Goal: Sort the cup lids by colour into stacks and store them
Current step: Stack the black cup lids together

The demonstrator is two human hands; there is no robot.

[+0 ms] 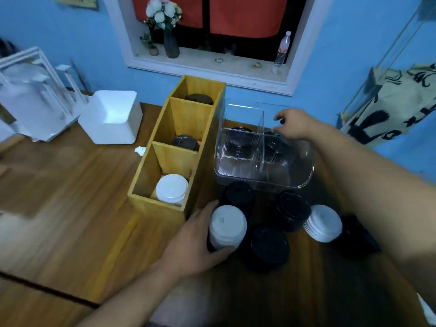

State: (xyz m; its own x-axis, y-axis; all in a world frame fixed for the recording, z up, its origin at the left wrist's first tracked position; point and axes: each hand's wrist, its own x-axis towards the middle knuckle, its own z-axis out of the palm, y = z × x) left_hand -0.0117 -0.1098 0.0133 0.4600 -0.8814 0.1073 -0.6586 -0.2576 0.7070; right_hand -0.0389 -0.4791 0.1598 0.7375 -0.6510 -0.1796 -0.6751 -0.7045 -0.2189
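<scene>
While a white box (111, 116) sits well off to the left of the left hand (195, 241) and beyond it on the wooden table (59, 208), the wooden organiser (165, 138) stands just past that hand's fingertips. It has white lids (171, 189) in its nearest compartment and dark lids (185, 142) in the middle one (the farthest compartment holds something dark too, but it is blurred). The left hand curls round a stack of white lids (227, 226), thumb on the near side and fingers on the far side, with the stack upright on the table. Just right of this hand stand the black lid stacks (270, 246), crowded close together. Beyond them is a clear container (264, 159) with dark lids inside, and the right hand (295, 125) hovers over its far edge, fingers bent downward. Whether they pinch anything I cannot tell. Below the right forearm, a second white stack (323, 223) leans tilted beside the black ones.
</scene>
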